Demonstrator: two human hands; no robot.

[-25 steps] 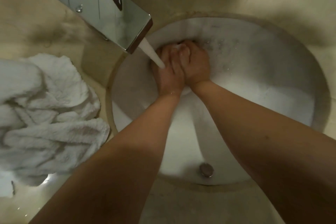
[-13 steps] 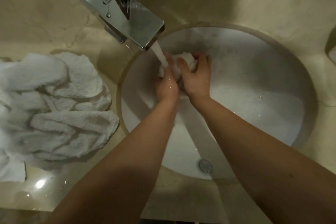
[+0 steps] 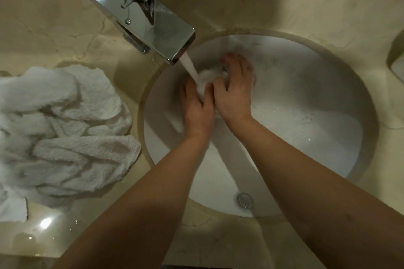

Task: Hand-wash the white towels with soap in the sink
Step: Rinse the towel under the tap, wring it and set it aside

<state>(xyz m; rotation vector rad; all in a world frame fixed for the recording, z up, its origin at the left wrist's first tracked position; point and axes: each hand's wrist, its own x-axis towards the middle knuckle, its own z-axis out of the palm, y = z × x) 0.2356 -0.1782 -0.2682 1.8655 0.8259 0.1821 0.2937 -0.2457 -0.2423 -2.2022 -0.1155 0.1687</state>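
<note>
Both hands, the left hand [image 3: 197, 111] and right hand [image 3: 235, 94], grip a bunched white towel [image 3: 208, 78] under the running tap [image 3: 144, 15] in the far-left sink [image 3: 328, 94]. More towels [image 3: 63, 129] lie on the worktop [image 3: 262, 6], left.

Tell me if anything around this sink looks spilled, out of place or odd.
Nothing alarming. The faucet runs onto the white cloth that both hands, left and right, bunch in the sink. Towels lie in a crumpled heap on the counter, whose near edge by the heap looks wet and glossy.
</note>
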